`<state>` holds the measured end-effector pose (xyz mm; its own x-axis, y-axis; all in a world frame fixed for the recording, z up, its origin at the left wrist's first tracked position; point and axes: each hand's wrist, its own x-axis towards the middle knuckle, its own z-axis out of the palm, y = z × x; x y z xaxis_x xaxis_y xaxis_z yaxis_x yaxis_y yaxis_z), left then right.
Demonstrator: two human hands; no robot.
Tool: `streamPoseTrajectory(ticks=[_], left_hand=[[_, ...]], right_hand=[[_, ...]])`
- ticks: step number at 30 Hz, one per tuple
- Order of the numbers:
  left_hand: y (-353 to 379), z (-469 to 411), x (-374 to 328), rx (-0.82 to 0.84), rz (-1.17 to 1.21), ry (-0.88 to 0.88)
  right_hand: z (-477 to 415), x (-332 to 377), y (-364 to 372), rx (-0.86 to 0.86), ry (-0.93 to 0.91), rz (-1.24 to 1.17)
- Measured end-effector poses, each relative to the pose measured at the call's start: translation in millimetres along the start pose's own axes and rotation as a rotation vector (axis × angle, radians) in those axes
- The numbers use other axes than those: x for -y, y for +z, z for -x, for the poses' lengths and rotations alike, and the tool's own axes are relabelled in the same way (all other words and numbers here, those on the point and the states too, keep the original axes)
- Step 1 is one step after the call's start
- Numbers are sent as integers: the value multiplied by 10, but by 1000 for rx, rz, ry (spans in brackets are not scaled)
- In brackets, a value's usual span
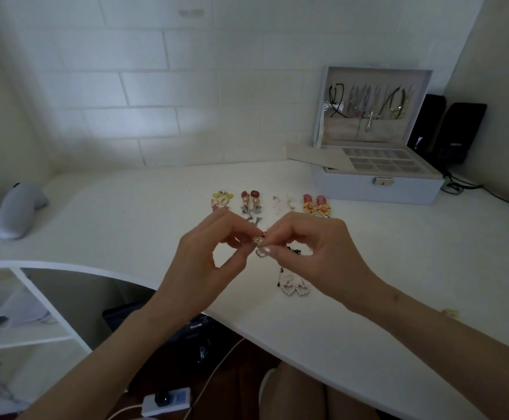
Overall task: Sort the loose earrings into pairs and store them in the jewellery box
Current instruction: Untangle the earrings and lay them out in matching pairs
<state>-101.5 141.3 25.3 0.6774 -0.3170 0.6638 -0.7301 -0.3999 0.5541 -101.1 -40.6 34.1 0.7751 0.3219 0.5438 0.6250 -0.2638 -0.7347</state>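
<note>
Above the white desk, my left hand [214, 253] and my right hand [314, 250] meet fingertip to fingertip and together pinch a small pale heart-shaped earring [260, 247]. Below my right hand lies a pair of pearl heart earrings [295, 288]. Behind the hands, pairs sit in a row: yellow earrings [221, 200], red-and-silver earrings [251, 204], pale small earrings [283, 203], pink-and-gold earrings [317, 205]. A dark earring [294, 250] is partly hidden under my right hand. The pale blue jewellery box [377, 189] stands open at the back right.
Necklaces hang inside the box lid [374, 107]. Black speakers [450, 131] and cables stand right of the box. A grey rounded object [20, 210] lies at the far left. The desk edge [126, 275] curves in front; a power strip [168, 400] lies on the floor.
</note>
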Motion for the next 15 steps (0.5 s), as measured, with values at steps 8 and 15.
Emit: streamPoseTrajectory(ticks=[8,15], left_hand=[[8,18,-47,29,400,-276],[11,13,-73,0,480,-307]], right_hand=[[-22,67,-45,61,388,-459],[-8,36,-51,95,515,-724]])
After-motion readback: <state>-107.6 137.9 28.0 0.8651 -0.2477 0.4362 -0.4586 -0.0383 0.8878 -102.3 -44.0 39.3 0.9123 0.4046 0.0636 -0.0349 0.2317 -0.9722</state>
